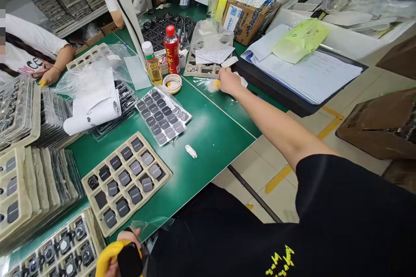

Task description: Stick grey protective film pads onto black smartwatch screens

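My left hand [112, 262], with yellow finger covers, is closed around a smartwatch [130, 259] with a dark screen at the bottom edge. Clear film [159, 224] shows beside it. My right arm stretches across the green table, and my right hand [230, 82] is closed at the far side among white scraps and clear plastic [211, 85]; what its fingers grip is too small to tell. A beige tray [167, 175] of dark square pieces with pale lettering lies before me; one pocket holds a watch body [92, 182]. A sheet of grey square stickers [162, 114] lies beyond.
Stacked trays [48, 177] and a tray of watches [65, 244] stand at left. A red bottle [172, 49], an oil-coloured bottle [152, 67] and a tape roll [172, 83] stand behind. Papers [312, 75] lie at right. Two other people work across the table.
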Demonstrator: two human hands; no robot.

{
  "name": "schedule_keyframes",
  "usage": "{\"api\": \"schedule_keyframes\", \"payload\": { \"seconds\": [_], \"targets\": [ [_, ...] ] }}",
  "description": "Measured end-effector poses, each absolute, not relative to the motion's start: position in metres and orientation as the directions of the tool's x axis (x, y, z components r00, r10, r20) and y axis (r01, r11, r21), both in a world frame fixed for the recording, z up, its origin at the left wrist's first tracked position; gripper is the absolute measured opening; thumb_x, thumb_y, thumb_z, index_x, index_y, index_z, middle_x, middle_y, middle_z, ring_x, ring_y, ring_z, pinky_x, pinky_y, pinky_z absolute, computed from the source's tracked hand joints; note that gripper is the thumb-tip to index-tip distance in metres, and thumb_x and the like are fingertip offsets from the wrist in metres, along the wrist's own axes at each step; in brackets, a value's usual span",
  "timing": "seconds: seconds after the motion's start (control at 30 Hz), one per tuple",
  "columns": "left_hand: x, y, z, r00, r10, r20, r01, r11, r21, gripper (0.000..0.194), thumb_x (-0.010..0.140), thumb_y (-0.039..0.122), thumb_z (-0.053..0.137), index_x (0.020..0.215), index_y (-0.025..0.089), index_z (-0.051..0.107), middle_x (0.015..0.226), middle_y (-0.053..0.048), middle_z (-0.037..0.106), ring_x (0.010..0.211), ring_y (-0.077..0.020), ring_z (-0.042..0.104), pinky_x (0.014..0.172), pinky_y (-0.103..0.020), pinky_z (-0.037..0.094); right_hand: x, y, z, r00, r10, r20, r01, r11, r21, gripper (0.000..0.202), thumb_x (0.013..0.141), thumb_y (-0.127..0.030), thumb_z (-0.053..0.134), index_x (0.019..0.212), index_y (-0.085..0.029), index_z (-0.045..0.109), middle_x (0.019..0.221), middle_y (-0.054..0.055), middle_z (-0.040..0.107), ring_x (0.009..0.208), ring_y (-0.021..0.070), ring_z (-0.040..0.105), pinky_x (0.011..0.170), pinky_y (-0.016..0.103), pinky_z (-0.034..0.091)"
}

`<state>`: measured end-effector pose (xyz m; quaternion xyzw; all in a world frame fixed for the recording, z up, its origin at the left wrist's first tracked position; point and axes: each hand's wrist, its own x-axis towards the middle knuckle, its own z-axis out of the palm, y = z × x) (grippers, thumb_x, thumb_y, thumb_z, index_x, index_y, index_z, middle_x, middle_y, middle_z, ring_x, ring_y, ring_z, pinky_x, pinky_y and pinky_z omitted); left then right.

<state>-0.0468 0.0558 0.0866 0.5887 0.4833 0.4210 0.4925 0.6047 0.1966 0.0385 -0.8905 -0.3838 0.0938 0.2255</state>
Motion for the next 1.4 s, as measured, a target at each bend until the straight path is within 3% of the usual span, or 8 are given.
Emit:
{"api": "schedule_keyframes", "payload": {
  "seconds": [0.07,0.2,0.43,0.57,0.7,0.93,1.2,1.4],
  "targets": [
    [-0.032,0.054,0.089,-0.006,0.998,0.057,0.092,-0.056,0.994,0.024,0.073,0.061,0.084,0.084,0.04,0.086,0.066,-0.004,0.074,0.058,-0.0326,0.068,0.068,-0.07,0.071,0.593,0.19,0.044,0.701,0.712,0.039,0.644,-0.609,-0.464,0.031,0.102,-0.017,0.061,0.132,-0.008,0.059,0.143,0.028,0.06,0.118,0.0295,0.062,0.105,0.047,0.047],
    [-0.014,0.056,0.088,0.128,0.989,0.066,-0.059,-0.059,0.996,0.057,0.05,0.048,0.112,0.093,0.024,0.085,0.08,-0.005,0.081,0.07,-0.0223,0.075,0.074,-0.044,0.073,0.523,0.142,0.044,0.582,0.807,0.098,0.732,-0.467,-0.497,0.031,0.106,-0.017,0.05,0.133,-0.012,0.063,0.139,0.024,0.065,0.115,0.0286,0.063,0.109,0.048,0.049],
    [-0.004,0.054,0.062,0.164,0.979,0.12,-0.018,-0.119,0.993,0.063,0.059,0.039,0.113,0.111,0.023,0.081,0.104,-0.004,0.085,0.095,-0.0235,0.087,0.088,-0.033,0.073,0.365,0.036,-0.003,0.209,0.978,0.006,0.824,-0.172,-0.539,0.036,0.104,-0.05,0.061,0.123,-0.023,0.076,0.114,0.016,0.076,0.104,0.0344,0.07,0.074,0.041,0.053],
    [-0.006,0.046,0.047,0.2,0.974,0.106,0.016,-0.111,0.994,0.07,0.062,0.044,0.112,0.119,0.023,0.078,0.11,-0.004,0.082,0.101,-0.0226,0.086,0.093,-0.032,0.069,0.35,0.036,-0.018,0.241,0.97,-0.024,0.841,-0.221,-0.493,0.034,0.107,-0.038,0.05,0.121,-0.019,0.075,0.115,0.022,0.073,0.111,0.0405,0.069,0.078,0.047,0.055],
    [-0.01,0.04,0.04,0.252,0.963,0.093,0.018,-0.101,0.995,0.079,0.06,0.05,0.112,0.124,0.023,0.075,0.116,-0.007,0.079,0.105,-0.0217,0.082,0.095,-0.032,0.066,0.33,0.032,0.013,0.154,0.973,0.171,0.773,-0.011,-0.635,0.019,0.108,-0.032,0.058,0.118,-0.025,0.072,0.109,0.014,0.075,0.092,0.0304,0.07,0.075,0.044,0.057],
    [-0.01,0.035,0.053,0.36,0.916,0.178,-0.015,-0.186,0.983,0.077,0.07,0.054,0.106,0.132,0.023,0.072,0.115,-0.007,0.08,0.103,-0.0221,0.083,0.09,-0.031,0.067,0.262,0.026,0.105,-0.59,0.577,0.564,0.378,0.815,-0.438,0.032,0.109,-0.011,0.057,0.137,-0.023,0.066,0.1,0.006,0.076,0.079,0.0195,0.065,0.068,0.032,0.054],
    [-0.013,0.023,0.06,0.409,0.902,0.138,-0.022,-0.142,0.99,0.076,0.072,0.058,0.104,0.133,0.023,0.075,0.113,-0.009,0.082,0.103,-0.025,0.084,0.095,-0.034,0.069,0.245,0.048,0.111,-0.722,0.321,0.613,0.248,0.947,-0.203,0.023,0.113,-0.014,0.058,0.129,-0.019,0.074,0.094,0.004,0.078,0.082,0.0186,0.068,0.065,0.034,0.05],
    [-0.008,0.017,0.051,0.303,0.943,0.139,-0.089,-0.117,0.989,0.082,0.063,0.06,0.107,0.128,0.022,0.076,0.115,-0.01,0.082,0.106,-0.0265,0.085,0.095,-0.034,0.069,0.25,0.05,0.11,-0.706,0.391,0.59,0.331,0.919,-0.213,0.036,0.111,-0.015,0.059,0.144,-0.023,0.07,0.097,0.005,0.076,0.088,0.0227,0.068,0.068,0.038,0.054]
  ]
}}
